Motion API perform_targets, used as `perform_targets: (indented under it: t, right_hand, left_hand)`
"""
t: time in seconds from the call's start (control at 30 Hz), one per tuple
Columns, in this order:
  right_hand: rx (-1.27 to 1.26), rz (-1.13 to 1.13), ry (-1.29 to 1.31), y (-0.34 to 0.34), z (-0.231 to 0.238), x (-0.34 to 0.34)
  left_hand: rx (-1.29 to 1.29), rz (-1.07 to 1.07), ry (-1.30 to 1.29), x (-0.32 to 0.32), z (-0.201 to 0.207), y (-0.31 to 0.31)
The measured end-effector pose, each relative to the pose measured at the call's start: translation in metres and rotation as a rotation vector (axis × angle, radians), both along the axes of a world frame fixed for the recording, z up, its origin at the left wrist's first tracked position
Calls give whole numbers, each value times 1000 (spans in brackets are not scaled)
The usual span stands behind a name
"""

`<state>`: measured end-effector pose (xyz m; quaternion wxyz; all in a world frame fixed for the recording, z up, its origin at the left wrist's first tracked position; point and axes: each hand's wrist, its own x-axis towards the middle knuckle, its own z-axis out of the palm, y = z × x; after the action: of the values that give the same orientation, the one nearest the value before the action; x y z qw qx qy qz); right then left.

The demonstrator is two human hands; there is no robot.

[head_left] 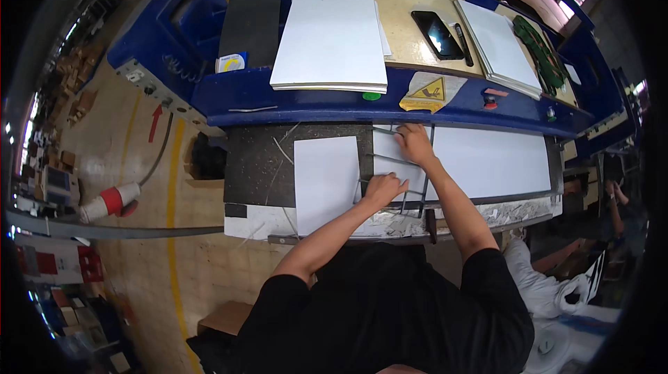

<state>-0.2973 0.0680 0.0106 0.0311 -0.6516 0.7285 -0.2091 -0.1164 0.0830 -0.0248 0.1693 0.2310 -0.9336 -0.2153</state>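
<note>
A dark metal frame of thin crossing bars, resembling a cutting die (387,158), rests on a large white sheet (490,162) that covers the right part of the dark work surface. My left hand (383,189) grips its near left side with curled fingers. Farther off, my right hand (415,144) is closed over bars at its far side, beneath the blue beam. The fingertips of both hands are partly hidden. Left of my left hand lies another white sheet (325,179), its near end overhanging the scrap-covered front strip.
Above the work surface runs a blue machine beam (313,104) with a yellow warning sign (428,92). Behind it are a white paper stack (334,40), a phone (436,34), a marker (463,45) and a second stack (497,47). Scraps line the front ledge (501,214).
</note>
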Motion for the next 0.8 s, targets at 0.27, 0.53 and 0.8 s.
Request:
perform_targets:
  t: [0.27,0.53,0.8]
  right_hand:
    - [-132,-107,-114,99,-19,-46]
    - [241,-211,-575,89,-36,-93]
    - [385,-175,-773,75,-37,-102]
  left_hand:
    - [-56,193,103,-43,-17,19]
    - [275,584,132,66,13,46]
    - [164,676,219,63,-25,67]
